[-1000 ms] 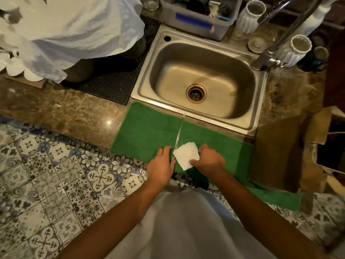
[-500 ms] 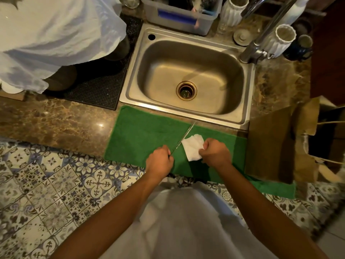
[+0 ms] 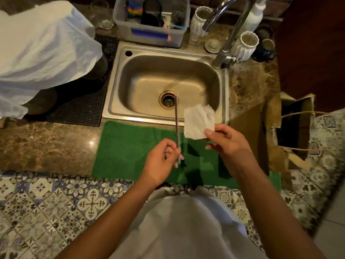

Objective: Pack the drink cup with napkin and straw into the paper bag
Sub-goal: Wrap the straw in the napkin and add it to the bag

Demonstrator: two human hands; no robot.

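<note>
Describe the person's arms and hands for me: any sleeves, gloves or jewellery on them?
Both forearms are bare right up to the bottom edge of the head view, with no sleeves showing. The left hand and right hand wear no gloves, and no rings, watch or bracelets are visible. A pale, light-coloured garment covers the torso between the arms.
</note>
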